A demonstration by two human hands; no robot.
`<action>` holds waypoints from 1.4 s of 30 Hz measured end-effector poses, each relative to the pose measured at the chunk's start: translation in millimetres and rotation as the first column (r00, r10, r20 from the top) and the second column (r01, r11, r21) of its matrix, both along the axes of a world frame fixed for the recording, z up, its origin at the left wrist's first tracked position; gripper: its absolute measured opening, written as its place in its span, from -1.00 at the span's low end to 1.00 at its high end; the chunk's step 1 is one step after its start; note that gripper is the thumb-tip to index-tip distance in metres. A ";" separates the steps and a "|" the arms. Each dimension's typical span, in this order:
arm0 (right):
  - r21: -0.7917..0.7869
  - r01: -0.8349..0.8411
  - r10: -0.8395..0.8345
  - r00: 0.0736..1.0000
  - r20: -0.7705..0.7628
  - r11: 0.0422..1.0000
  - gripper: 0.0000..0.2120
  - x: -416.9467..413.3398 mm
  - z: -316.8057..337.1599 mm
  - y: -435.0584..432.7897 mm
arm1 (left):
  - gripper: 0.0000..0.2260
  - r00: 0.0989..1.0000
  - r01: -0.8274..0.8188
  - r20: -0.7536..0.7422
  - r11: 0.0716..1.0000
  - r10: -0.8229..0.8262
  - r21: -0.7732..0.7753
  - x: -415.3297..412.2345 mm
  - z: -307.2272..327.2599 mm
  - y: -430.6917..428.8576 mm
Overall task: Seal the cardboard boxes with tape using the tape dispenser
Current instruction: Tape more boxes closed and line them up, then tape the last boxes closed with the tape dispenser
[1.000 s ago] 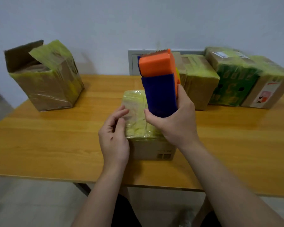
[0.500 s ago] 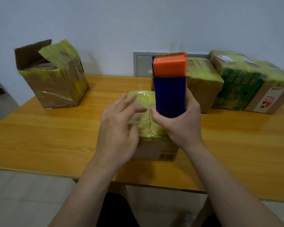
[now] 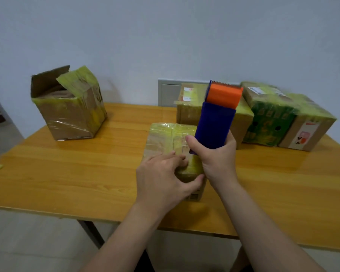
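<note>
Tape dispenser, blue with an orange top, stands upright in the right hand, whose fingers wrap round its lower end. Just beside it, the left hand lies flat, straight fingers pressing the top of the small taped box under both hands. An open-flapped box sits well beyond the left hand.

Soft, even, dim light; slight blur, wide-angle edge bending.

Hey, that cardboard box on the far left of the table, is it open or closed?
Open. The far-left box has its top flaps standing up, leaving the top unsealed.
</note>
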State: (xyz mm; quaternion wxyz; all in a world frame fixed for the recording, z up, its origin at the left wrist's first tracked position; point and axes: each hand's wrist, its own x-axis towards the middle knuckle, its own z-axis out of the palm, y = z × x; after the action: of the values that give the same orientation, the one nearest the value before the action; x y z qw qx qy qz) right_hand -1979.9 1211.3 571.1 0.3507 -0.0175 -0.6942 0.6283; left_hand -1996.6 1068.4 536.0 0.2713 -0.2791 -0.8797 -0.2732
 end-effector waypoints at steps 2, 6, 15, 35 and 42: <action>-0.107 -0.014 0.015 1.000 0.007 0.994 -0.63 0.4 0.3 3.1 | -0.41 0.996 -0.074 0.056 0.997 0.075 -0.022 5.2 6.0 3.2; -0.237 -0.077 0.078 0.997 -0.004 0.968 -0.62 -2.3 5.3 -7.6 | -0.41 0.990 -0.136 0.039 0.991 0.136 -0.019 7.0 5.7 -9.5; -0.089 -0.141 0.148 0.986 0.078 0.986 -0.61 -11.7 5.9 -42.0 | -0.51 0.978 -0.204 -0.065 0.973 0.198 -0.112 -32.3 -2.0 -76.2; -0.120 -0.093 0.102 0.992 0.076 0.988 -0.57 -90.7 1.6 -72.5 | -0.65 0.983 -0.031 -0.172 0.989 0.056 0.143 -204.9 27.3 -86.5; -0.136 -0.287 0.302 0.947 0.108 0.948 -0.59 -121.1 -3.8 -141.8 | -0.47 0.821 -0.529 -0.018 0.772 0.571 0.353 -232.2 61.6 -191.5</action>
State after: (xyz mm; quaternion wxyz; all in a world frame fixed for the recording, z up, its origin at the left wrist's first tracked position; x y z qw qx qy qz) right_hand -2101.0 1069.6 567.3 0.2064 0.0255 -0.6713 0.7114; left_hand -2228.8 876.9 597.6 0.4364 0.0243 -0.8451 -0.3079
